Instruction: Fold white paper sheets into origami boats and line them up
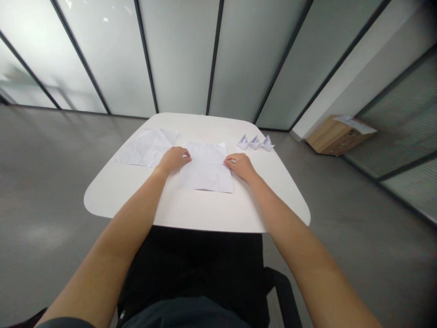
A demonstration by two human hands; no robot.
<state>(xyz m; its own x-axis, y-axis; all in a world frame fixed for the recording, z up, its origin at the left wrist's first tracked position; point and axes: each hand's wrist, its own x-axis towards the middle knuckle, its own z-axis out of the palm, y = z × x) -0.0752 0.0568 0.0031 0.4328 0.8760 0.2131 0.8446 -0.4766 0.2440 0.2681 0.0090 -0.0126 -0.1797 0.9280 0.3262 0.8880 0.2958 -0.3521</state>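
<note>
A white sheet of paper (pixel 206 171) with faint creases lies in the middle of the table. My left hand (pixel 175 159) is at its left edge, fingers curled and closed on the paper's side. At the right edge my right hand (pixel 240 165) pinches the sheet between thumb and fingers. Several folded paper boats (pixel 254 143) stand in a row beyond my right hand. To the left, creased white paper (pixel 146 148) lies spread flat, partly behind my left hand.
The white table (pixel 208 216) has rounded corners, and its near edge is close to my lap. A chair armrest (pixel 285 291) is at my right side. Frosted glass panels (pixel 180 54) stand behind the table, and a wooden cabinet (pixel 336 135) is at the right wall.
</note>
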